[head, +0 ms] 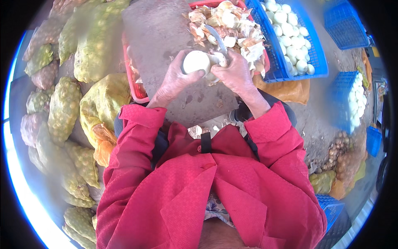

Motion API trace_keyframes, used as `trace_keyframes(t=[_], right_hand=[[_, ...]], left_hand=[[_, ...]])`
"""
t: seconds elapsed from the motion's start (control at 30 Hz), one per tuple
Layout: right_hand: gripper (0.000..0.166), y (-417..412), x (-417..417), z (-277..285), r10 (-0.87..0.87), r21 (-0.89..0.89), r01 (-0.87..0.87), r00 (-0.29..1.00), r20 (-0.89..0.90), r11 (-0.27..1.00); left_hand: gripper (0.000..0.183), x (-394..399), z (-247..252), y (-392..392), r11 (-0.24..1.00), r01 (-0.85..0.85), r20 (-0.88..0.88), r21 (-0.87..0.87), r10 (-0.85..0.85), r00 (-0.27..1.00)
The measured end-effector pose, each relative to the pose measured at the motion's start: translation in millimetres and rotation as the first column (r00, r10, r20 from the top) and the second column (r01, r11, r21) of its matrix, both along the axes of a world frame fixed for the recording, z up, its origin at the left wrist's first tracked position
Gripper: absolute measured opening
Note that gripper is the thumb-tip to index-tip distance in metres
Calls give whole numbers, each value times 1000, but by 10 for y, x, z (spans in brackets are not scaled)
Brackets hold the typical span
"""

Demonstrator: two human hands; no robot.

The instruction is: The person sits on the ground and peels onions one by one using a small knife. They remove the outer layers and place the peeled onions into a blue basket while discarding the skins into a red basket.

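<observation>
A pale, peeled onion point(196, 63) sits in my left hand point(178, 76), the thumb pressed against its near side. My right hand point(235, 74) grips a knife whose curved blade point(217, 38) points up and away from me; its handle is hidden in the fist. Between the two hands hangs a strip of loosened onion skin point(217, 58), which the right fingers pinch beside the onion. Both hands are above a grey board point(161, 34) that lies across a red crate point(136, 90). Onion skins point(228, 20) are heaped at the board's far right.
At the right stands a blue crate point(318, 67) of peeled onions point(292, 34), with another blue crate point(340, 102) of them farther right. Filled mesh sacks point(63, 109) crowd the left floor. A yellow sack point(107, 99) is close by my left knee. Unpeeled onions point(337, 147) lie at lower right.
</observation>
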State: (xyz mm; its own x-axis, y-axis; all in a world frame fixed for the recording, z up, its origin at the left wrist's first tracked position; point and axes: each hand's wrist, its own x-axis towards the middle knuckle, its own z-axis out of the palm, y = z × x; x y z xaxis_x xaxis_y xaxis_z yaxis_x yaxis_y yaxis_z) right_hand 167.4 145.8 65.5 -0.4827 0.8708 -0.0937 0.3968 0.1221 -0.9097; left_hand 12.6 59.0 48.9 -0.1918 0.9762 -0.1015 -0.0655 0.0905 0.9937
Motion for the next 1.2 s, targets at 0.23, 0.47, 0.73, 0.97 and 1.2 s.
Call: trace_keyframes(t=[0.23, 0.47, 0.73, 0.97, 1.2], right_hand=[[30, 170, 84, -109, -53, 60, 54, 998, -20, 997], [35, 426, 64, 37, -248, 358, 157, 943, 224, 921], [37, 659, 53, -275, -238, 426, 111, 937, 255, 898], [14, 264, 57, -95, -87, 22, 91, 984, -158, 996], [70, -209, -39, -188, 128, 349, -143, 990, 66, 926]], left_hand=[[60, -90, 70, -27, 1000, 9, 388, 5, -10, 922], [59, -259, 107, -62, 999, -42, 614, 2, 32, 789], [54, -320, -2, -107, 995, -87, 629, -53, 101, 771], [53, -186, -34, -81, 997, -52, 689, -55, 75, 721], [42, 74, -238, -60, 997, 52, 477, -52, -20, 879]])
